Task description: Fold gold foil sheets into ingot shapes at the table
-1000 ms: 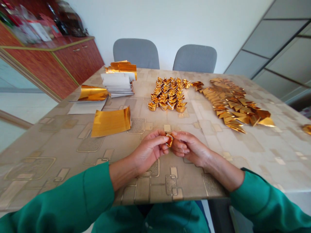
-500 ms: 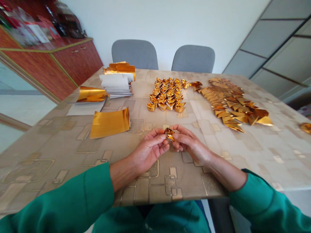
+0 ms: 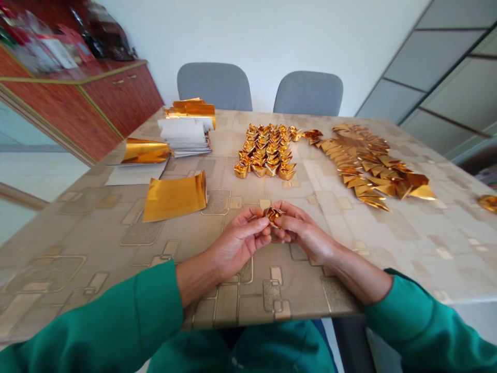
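Observation:
Between my two hands, just above the near part of the table, is a small folded gold paper ingot [image 3: 274, 215]. My left hand [image 3: 241, 238] pinches its left end between thumb and fingers. On the other side my right hand [image 3: 305, 231] grips it, the thumb pressed on its shiny top. The fingers cover much of the ingot's sides. Beyond the hands stand rows of finished-looking gold paper ingots [image 3: 266, 150], set close together. To the right spreads a large pile of flat, pointed folded gold papers [image 3: 373, 166].
On the left lie a single gold sheet [image 3: 174, 199], a curled gold sheet [image 3: 145, 151] and a stack of white-backed papers [image 3: 186, 137]. A patterned cloth covers the table [image 3: 163, 290]. Two grey chairs [image 3: 213, 85] stand at the far side, and a red-brown cabinet [image 3: 120, 103] at the left.
The ingot has turned slightly between my fingers, and my right thumb has shifted a little over its top. Both hands keep nearly the same place.

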{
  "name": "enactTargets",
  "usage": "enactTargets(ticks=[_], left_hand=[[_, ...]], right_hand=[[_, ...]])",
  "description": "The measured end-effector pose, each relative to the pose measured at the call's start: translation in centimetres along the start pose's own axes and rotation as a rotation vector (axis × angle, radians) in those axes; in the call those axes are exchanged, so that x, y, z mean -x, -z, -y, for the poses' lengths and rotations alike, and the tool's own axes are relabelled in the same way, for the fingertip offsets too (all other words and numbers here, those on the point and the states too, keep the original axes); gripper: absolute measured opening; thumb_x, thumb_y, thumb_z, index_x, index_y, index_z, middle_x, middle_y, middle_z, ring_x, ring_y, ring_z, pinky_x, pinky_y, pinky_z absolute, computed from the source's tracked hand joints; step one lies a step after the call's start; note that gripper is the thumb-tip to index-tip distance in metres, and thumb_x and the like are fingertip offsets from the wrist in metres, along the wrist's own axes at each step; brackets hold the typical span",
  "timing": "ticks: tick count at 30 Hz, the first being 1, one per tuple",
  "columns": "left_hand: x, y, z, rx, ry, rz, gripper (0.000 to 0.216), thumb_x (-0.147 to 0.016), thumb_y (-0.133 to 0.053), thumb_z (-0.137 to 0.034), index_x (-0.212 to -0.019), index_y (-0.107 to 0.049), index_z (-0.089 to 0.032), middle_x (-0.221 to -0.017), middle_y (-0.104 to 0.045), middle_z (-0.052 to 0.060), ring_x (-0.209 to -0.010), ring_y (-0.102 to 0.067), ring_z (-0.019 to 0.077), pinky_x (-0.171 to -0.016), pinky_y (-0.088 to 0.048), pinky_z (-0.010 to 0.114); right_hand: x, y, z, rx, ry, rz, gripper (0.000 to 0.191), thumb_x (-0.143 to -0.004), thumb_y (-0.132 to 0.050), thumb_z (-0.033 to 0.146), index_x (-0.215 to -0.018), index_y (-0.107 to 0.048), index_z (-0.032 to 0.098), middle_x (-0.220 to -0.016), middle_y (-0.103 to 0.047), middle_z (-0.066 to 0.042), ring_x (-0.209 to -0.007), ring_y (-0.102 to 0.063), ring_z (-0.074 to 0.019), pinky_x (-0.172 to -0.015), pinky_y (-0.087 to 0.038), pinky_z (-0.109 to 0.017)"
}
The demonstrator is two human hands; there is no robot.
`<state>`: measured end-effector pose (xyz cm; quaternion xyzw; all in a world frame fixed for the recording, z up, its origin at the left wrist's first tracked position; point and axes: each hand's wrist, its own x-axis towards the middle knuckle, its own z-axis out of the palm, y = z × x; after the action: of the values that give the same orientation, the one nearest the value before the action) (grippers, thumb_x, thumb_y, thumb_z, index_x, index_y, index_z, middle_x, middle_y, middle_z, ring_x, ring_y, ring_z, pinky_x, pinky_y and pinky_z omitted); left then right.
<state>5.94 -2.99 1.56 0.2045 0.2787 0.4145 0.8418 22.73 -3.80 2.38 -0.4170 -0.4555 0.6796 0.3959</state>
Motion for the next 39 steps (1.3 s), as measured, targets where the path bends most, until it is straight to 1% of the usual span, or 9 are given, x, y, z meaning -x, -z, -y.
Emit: enactTargets(ticks=[5,8,12,15,19,26,30,33,39], left_hand=[[-0.2,0.4,0.1,0.088,0.053,0.048,0.023,-0.071,-0.079,-0.007,-0.084,-0.062,-0.015,-0.077,-0.069,0.0,-0.062,-0.064,0.0062,-0.061,-0.055,0.014],[-0.2,0.4,0.1,0.141,0.044,0.115,0.018,-0.075,-0.077,-0.008,-0.086,-0.065,-0.015,-0.077,-0.068,0.0,-0.063,-0.064,0.0058,-0.061,-0.055,0.014],[0.0,0.2,-0.1,0.183,0.059,0.182,0.016,-0.077,-0.075,-0.007,-0.088,-0.066,-0.016,-0.076,-0.067,-0.001,-0.063,-0.063,0.0051,-0.06,-0.053,0.013],[0.1,0.1,-0.2,0.182,0.072,0.156,0.021,-0.075,-0.076,-0.008,-0.09,-0.066,-0.016,-0.073,-0.066,-0.002,-0.062,-0.062,0.0057,-0.06,-0.053,0.014],[0.1,0.1,-0.3,0.075,0.047,0.097,0.029,-0.071,-0.08,-0.013,-0.095,-0.064,-0.017,-0.076,-0.066,-0.001,-0.063,-0.063,0.0083,-0.06,-0.054,0.018],[0.3,-0.2,-0.3,-0.118,0.039,0.009,0.025,-0.072,-0.074,-0.011,-0.09,-0.058,-0.018,-0.068,-0.063,-0.003,-0.055,-0.059,0.0071,-0.054,-0.052,0.017],[0.3,0.0,-0.6,-0.089,0.097,0.015,0.025,-0.074,-0.073,-0.011,-0.094,-0.059,-0.018,-0.071,-0.064,-0.001,-0.058,-0.061,0.0083,-0.055,-0.052,0.018],[0.2,0.1,-0.8,0.003,0.134,0.044,0.028,-0.074,-0.075,-0.012,-0.098,-0.061,-0.017,-0.075,-0.064,-0.001,-0.058,-0.06,0.007,-0.056,-0.053,0.016],[0.0,0.2,-0.6,0.152,0.141,0.102,0.031,-0.068,-0.082,-0.008,-0.094,-0.065,-0.016,-0.073,-0.063,-0.004,-0.053,-0.057,0.0029,-0.051,-0.05,0.011]], right_hand=[[0.1,-0.2,0.2,-0.064,-0.021,0.011,0.027,-0.076,-0.069,0.033,-0.095,-0.054,0.02,-0.062,-0.052,0.006,-0.053,-0.04,-0.0079,-0.054,-0.029,-0.022],[0.1,-0.1,0.6,-0.199,-0.051,0.105,0.029,-0.078,-0.071,0.039,-0.094,-0.057,0.019,-0.061,-0.05,0.006,-0.054,-0.039,-0.0085,-0.054,-0.031,-0.023],[0.1,0.0,1.2,-0.321,-0.052,0.196,0.032,-0.082,-0.068,0.048,-0.081,-0.056,0.019,-0.055,-0.045,0.006,-0.053,-0.037,-0.0097,-0.053,-0.032,-0.024],[0.1,0.1,1.2,-0.305,-0.064,0.186,0.028,-0.083,-0.069,0.042,-0.077,-0.054,0.02,-0.053,-0.042,0.008,-0.05,-0.033,-0.0089,-0.052,-0.031,-0.023],[0.0,0.5,0.9,-0.262,-0.071,0.174,0.028,-0.084,-0.07,0.036,-0.072,-0.051,0.019,-0.049,-0.039,0.01,-0.046,-0.027,-0.0073,-0.048,-0.027,-0.022],[-0.2,0.7,0.4,-0.119,-0.099,0.207,0.032,-0.087,-0.065,0.044,-0.071,-0.053,0.018,-0.044,-0.04,0.01,-0.042,-0.027,-0.0068,-0.047,-0.028,-0.022],[-0.4,0.9,0.5,-0.123,-0.108,0.217,0.033,-0.086,-0.065,0.044,-0.068,-0.053,0.018,-0.045,-0.039,0.009,-0.043,-0.028,-0.0074,-0.048,-0.03,-0.023],[-0.3,1.0,0.7,-0.176,-0.105,0.181,0.034,-0.084,-0.067,0.041,-0.064,-0.051,0.019,-0.047,-0.038,0.009,-0.044,-0.028,-0.0077,-0.048,-0.03,-0.024],[-0.1,0.9,1.0,-0.276,-0.132,0.171,0.033,-0.083,-0.07,0.038,-0.065,-0.049,0.019,-0.048,-0.037,0.009,-0.045,-0.026,-0.0075,-0.048,-0.027,-0.023]])
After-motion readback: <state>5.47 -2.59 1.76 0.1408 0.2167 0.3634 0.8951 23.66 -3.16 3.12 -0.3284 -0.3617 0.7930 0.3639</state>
